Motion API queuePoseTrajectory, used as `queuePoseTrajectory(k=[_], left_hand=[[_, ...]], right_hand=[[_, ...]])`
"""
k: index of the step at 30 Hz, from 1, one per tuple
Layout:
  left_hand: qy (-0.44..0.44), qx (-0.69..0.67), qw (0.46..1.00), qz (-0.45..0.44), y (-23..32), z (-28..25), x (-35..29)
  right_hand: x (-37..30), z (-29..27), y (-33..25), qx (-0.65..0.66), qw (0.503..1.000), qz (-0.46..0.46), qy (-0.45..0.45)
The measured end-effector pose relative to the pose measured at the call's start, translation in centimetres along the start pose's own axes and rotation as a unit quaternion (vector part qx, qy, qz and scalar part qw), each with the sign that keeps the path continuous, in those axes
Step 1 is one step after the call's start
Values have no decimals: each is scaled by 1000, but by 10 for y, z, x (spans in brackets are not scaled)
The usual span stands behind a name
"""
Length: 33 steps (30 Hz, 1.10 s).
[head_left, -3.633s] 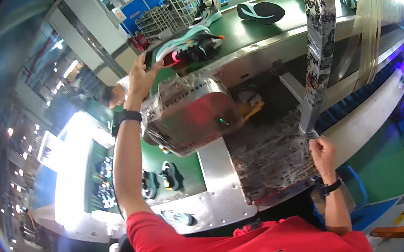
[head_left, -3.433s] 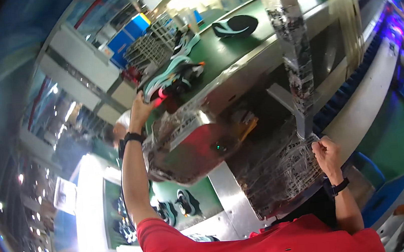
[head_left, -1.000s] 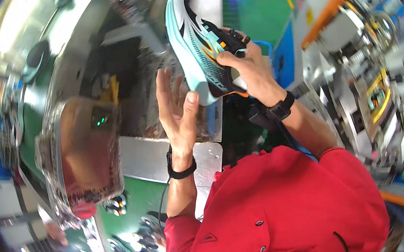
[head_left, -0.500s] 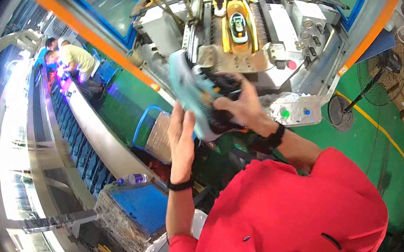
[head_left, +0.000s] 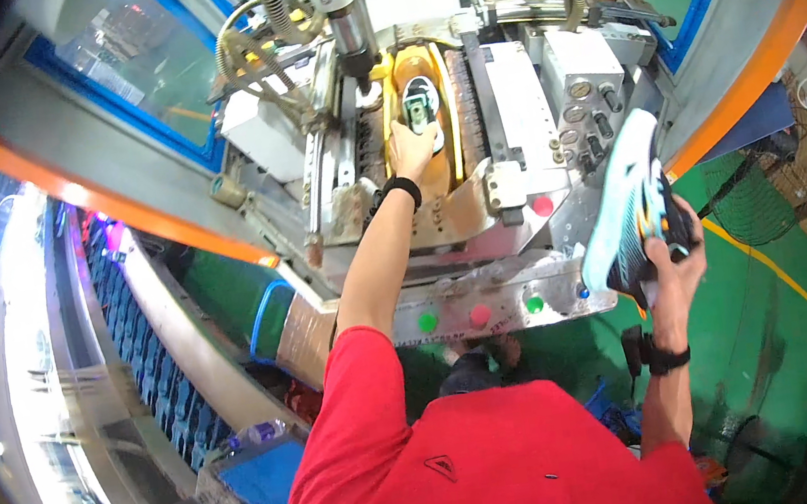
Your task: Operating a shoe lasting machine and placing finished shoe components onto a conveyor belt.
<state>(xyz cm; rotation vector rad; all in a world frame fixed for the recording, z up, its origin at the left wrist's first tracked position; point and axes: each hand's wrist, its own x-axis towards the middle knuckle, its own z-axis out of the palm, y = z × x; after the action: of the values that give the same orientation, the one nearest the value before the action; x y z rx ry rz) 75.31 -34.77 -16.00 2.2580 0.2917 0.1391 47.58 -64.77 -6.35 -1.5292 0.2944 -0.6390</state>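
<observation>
- The left hand [head_left: 411, 150] reaches into the machine [head_left: 441, 225], its fingers bent at the near end of the seated shoe [head_left: 421, 97]; whether they pinch it or only touch it, one cannot tell.
- That shoe sits between two yellow bars [head_left: 450, 115], opening upward, so a straight upward pull would probably clear them better than a sideways one.
- The nozzle [head_left: 358, 51] hangs just left of the bars; the wearer does well to keep knuckles and wrist away from it.
- The right hand [head_left: 678, 269] is closed round the collar of the held shoe [head_left: 620, 210], thumb on its side, toe pointing away from the body and sole turned left.
- This grip leaves the pale sole free of fingers, which seems worth preserving.
- The held shoe is out to the right, apart from the left arm; keeping it there should avoid bumping the gauges [head_left: 576, 114] nearby.
- With buttons [head_left: 427, 322] along the front panel, sleeves and forearms are best held above them.
</observation>
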Motion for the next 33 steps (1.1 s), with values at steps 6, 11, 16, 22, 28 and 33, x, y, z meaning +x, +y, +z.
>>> queuePoseTrajectory(k=[6,11,16,22,28,33], left_hand=[[27,79,996,-42,-44,74,88],[-18,26,998,-62,-36,52,95],[-206,-457,836,-225,-20,-41,10],[-232,-464,832,-195,-28,-177,-148],[-83,-366,892,-254,-72,-261,-268],[112,-441,843,-288,-92,-268,-335]], right_hand=[[-5,-14,-1,-77,992,18,95],[37,15,12,-113,992,-3,50],[150,115,20,-174,983,13,-60],[213,309,87,-418,859,-16,-296],[172,428,190,-502,829,-38,-244],[155,446,210,-518,832,-34,-195]])
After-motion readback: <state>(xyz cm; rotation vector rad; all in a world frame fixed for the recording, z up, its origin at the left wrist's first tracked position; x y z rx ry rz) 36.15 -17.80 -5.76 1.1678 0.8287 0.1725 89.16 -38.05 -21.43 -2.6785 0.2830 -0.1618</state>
